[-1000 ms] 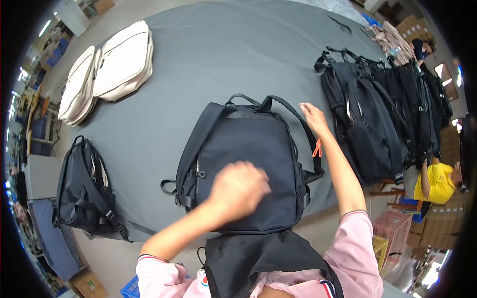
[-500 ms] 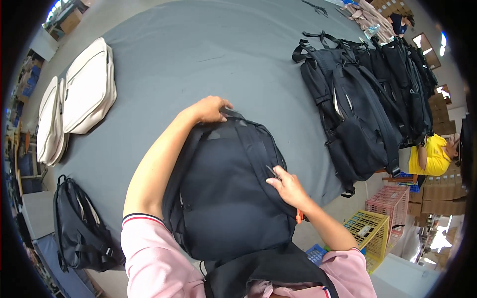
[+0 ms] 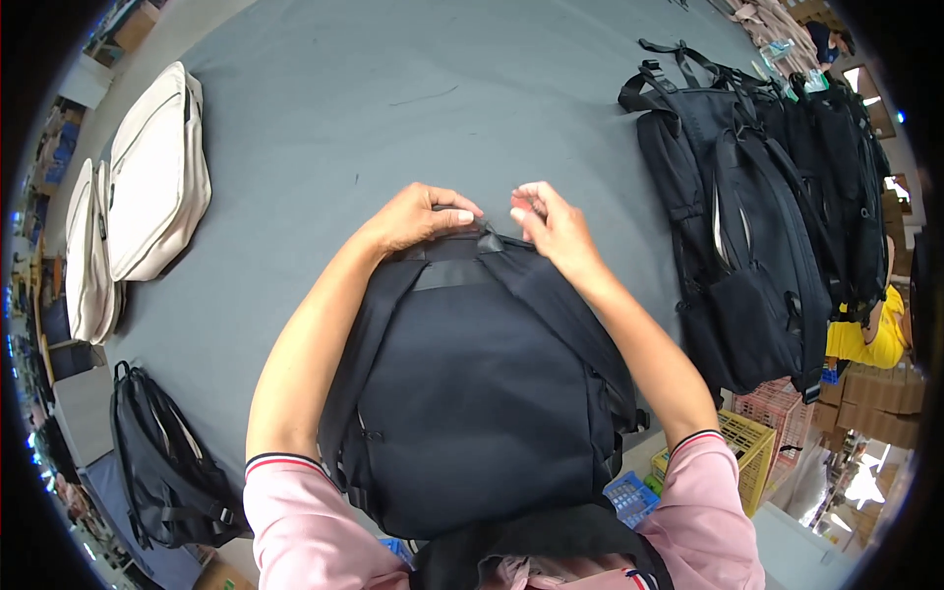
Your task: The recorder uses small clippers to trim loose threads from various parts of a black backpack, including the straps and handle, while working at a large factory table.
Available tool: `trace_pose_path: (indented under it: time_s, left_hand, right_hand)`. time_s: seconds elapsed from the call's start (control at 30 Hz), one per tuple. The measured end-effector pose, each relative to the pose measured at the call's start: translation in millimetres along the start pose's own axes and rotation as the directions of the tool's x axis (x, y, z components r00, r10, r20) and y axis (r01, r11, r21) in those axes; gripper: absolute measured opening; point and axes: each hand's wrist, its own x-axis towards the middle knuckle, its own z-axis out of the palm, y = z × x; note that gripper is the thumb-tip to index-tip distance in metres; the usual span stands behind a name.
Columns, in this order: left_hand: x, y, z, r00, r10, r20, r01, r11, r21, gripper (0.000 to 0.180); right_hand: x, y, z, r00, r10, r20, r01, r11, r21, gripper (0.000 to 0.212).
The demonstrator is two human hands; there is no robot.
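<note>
A black backpack [image 3: 482,379] lies in front of me, its shoulder straps and plain back panel facing up. Above its top edge, by the webbing at the strap ends, my left hand [image 3: 425,216] has thumb and fingers pinched together. Whatever sits in that pinch is too small to make out. Just across the gap, my right hand [image 3: 559,234] is closed at the backpack's top right corner. A bit of reddish colour shows among its fingers, but I cannot tell what it is.
Several black backpacks [image 3: 757,246] are stacked on the right of the grey-covered table [image 3: 393,108]. Cream bags [image 3: 157,177] lie at the left, with another black backpack [image 3: 172,462] nearer me. Yellow crates [image 3: 747,447] stand at lower right, near a person in yellow [image 3: 875,334].
My right hand has moved from the right shoulder strap up to the top edge, near my left hand. The dark pointed tip and orange piece seen by it earlier no longer show clearly.
</note>
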Motion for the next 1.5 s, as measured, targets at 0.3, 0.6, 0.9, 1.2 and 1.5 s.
trace_pose_path:
  time_s: [0.3, 0.6, 0.9, 1.2, 1.5]
  left_hand:
    - [5, -23, 10, 0.991, -0.107, -0.081, 0.051, 0.860, -0.508, 0.023]
    - [6, -28, 10, 0.993, -0.084, -0.086, 0.032, 0.873, -0.486, 0.023]
    - [9, -32, 12, 0.994, -0.057, -0.093, 0.009, 0.896, -0.445, 0.022]
    - [9, -33, 13, 0.994, -0.060, -0.095, 0.011, 0.893, -0.451, 0.021]
    - [9, -34, 13, 0.995, -0.042, -0.092, -0.004, 0.893, -0.451, 0.020]
  right_hand:
    - [-10, 1, -4, 0.985, -0.164, 0.050, 0.171, 0.946, -0.277, 0.026]
    - [9, 7, -1, 0.954, -0.224, 0.197, 0.257, 0.952, -0.163, 0.024]
    - [11, 19, 2, 0.949, -0.260, 0.177, 0.271, 0.962, -0.039, 0.021]
    - [9, 23, 5, 0.963, -0.237, 0.131, 0.231, 0.971, 0.056, 0.021]
    - [12, 34, 6, 0.973, -0.153, 0.172, 0.117, 0.972, 0.204, 0.018]
